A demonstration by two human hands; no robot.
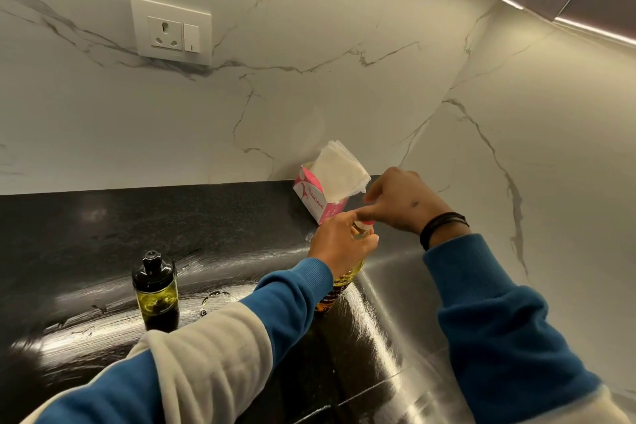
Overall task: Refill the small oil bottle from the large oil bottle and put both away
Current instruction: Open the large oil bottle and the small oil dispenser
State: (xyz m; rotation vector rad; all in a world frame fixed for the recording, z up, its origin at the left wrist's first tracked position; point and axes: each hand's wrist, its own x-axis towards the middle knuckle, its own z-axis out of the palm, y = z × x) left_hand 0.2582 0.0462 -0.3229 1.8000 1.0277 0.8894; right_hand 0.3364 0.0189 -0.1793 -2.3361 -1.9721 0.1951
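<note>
My left hand (339, 244) grips the large oil bottle (344, 280) by its neck; my right hand (395, 200) pinches its cap (365, 224). I should brace firmly and twist evenly. The small oil bottle (155, 289), capped, stands well left of my left hand.

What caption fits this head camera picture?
Left hand grips the large oil bottle, right hand at its cap; small oil bottle waits.
</note>
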